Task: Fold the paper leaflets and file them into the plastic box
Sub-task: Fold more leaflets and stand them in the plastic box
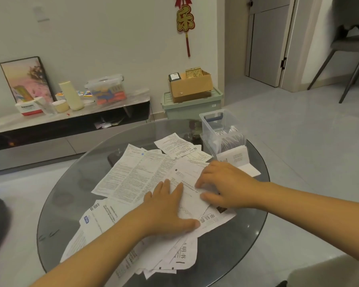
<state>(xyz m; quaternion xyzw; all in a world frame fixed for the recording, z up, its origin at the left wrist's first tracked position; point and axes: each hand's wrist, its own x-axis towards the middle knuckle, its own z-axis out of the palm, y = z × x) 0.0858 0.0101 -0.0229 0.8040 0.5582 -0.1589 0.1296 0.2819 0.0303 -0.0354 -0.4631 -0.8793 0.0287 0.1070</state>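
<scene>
The left hand (170, 206) presses flat, fingers straight and spread, on a leaflet (192, 195) atop the pile mid-table; the right hand (222, 183) has its fingers curled on the sheet's far part. To crease well, I'd hold the left still, match edges, then press. The box (220, 129) waits at the table's far right edge.

Printed white leaflets (137, 177) spread flat and overlapping across the round glass table (236, 251), clear plastic box (222, 131) at far right — folded leaflets standing inside.

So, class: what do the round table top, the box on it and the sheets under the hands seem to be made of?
Table top: probably dark tinted glass, glossy, since the floor shows through. Box: clear plastic, it seems, see-through walls showing filed sheets. Leaflet under the left hand and right hand: thin matte printed paper, creased.
</scene>
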